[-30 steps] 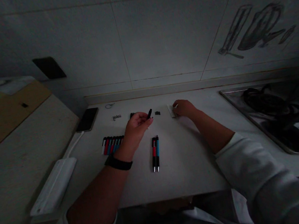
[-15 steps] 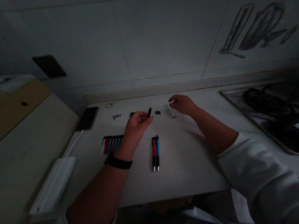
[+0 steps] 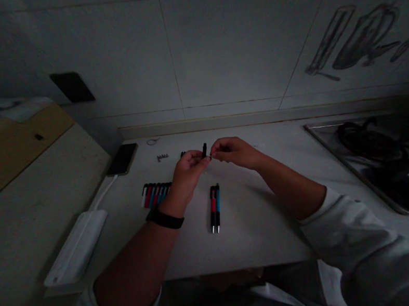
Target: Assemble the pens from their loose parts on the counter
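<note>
My left hand is closed on a short black pen part, held upright above the white counter. My right hand has its fingers pinched together right beside that part, fingertips meeting the left hand's; what they pinch is too small to make out. Below the hands lie two finished pens, one red and one blue, side by side. A row of several red and blue pen barrels lies to the left of my left wrist.
Small dark parts lie near the counter's back edge. A black phone with a white cable and a white power strip are at the left. A metal sink with dark items is at the right.
My right hand left the white strip at the back of the counter and moved left to meet my left hand. The left hand with the pen part rose slightly.
</note>
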### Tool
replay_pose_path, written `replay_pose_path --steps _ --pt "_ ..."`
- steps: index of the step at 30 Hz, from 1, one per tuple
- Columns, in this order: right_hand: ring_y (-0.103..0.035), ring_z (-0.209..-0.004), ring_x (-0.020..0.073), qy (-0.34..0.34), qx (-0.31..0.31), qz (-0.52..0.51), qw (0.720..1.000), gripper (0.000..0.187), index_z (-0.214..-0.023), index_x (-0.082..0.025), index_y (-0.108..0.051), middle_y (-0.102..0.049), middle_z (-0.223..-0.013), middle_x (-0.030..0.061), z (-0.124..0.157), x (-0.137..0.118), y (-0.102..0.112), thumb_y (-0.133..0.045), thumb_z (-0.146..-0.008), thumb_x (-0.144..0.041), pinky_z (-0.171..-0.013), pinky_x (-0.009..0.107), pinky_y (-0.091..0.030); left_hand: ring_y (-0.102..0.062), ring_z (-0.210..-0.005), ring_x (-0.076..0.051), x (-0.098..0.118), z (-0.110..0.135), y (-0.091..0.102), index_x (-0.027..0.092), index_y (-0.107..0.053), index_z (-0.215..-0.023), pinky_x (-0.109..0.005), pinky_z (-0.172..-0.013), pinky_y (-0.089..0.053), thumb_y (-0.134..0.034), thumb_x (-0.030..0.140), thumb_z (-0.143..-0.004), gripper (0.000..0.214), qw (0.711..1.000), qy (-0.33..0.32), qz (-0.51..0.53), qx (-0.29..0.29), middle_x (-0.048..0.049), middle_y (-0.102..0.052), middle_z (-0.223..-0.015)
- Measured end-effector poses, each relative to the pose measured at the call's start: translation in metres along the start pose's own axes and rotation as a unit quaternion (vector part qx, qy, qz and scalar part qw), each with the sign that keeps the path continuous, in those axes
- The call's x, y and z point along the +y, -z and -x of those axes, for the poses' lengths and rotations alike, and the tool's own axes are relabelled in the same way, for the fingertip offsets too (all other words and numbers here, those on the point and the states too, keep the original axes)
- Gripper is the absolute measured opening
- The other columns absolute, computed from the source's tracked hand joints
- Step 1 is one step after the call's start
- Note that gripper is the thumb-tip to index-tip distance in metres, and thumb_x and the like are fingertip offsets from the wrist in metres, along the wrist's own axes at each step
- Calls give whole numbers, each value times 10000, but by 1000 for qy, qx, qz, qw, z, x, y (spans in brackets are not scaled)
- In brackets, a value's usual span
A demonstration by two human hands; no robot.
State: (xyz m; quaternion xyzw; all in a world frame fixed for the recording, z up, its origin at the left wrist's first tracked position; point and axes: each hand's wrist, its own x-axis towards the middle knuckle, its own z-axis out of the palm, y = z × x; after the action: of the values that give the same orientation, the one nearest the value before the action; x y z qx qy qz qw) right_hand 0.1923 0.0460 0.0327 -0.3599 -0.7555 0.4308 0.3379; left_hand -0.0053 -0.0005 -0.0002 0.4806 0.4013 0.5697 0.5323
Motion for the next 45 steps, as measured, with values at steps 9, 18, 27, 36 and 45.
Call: replay_pose_path --steps 9,18,27,36,45 --pt "-641 -726 152 -157 79 258 950 125 -911 -184 -734 -741 -877 59 -23 34 42 -650 -872 -269 -699 259 -503 -634 -880 -157 2 -4 4 187 -656 -965 -301 -842 -492 -849 342 -745 331 999 -22 -10 30 -35 -695 -936" --pt "-727 -952 245 -235 -1 428 872 209 -1006 -196 -812 -794 -1029 116 -50 70 36 -688 -868 -291 -821 297 -520 -622 -877 -157 5 -3 5 188 -654 -945 -306 -853 -490 -845 349 -741 323 1000 -23 -5 20 -26 -668 -925" --pt "-719 -1064 289 -232 -16 455 860 216 -1004 -206 -826 -785 -1133 136 -53 73 33 -688 -872 -305 -862 315 -523 -632 -883 -164 8 -4 7 187 -666 -957 -317 -858 -502 -839 325 -744 308 999 -28 -4 34 -34 -684 -934" --pt "-710 -939 197 -84 -70 372 922 189 -1062 -232 -773 -786 -1073 50 -34 39 15 -703 -893 -279 -833 268 -490 -635 -860 -155 8 -7 11 193 -671 -969 -316 -852 -496 -841 329 -751 308 998 -44 -5 49 -26 -684 -922" --pt "-700 -898 194 -20 -142 380 914 124 -974 -214 -774 -791 -988 47 -23 24 -35 -708 -869 -225 -832 263 -454 -631 -845 -151 8 -7 10 192 -670 -972 -305 -834 -490 -842 345 -748 321 998 -39 -13 46 -26 -687 -925"
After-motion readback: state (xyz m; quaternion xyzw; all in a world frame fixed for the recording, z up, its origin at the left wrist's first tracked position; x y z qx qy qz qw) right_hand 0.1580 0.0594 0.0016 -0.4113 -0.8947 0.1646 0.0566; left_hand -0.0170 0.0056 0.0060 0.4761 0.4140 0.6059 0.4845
